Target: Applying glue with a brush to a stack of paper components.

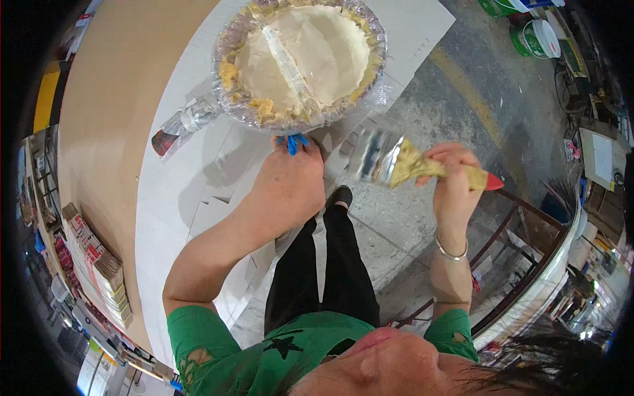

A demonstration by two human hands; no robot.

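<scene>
A paintbrush (408, 163) with a wide metal ferrule, a yellow handle and a red tip is in my right hand (456, 173). The fingers close round its handle, and the bristle end looks blurred. My left hand (294, 181) is a closed fist just below the near rim of a round tub (232, 109). Something blue (292, 143) sticks up at its knuckles; the rest of what it holds is hidden. Clear plastic film covers the tub's smeared rim. Cream-coloured paste (330, 49) fills the tub, and a film-wrapped strip (284, 58) crosses its top.
Left of the tub, a plastic-wrapped handle (177, 132) with a red end lies on white sheets (173, 198). Beyond stretches a brown board (99, 119) with a stack of cartons (99, 264). A dark metal frame (522, 264) stands at right. Buckets (535, 39) sit on the concrete floor.
</scene>
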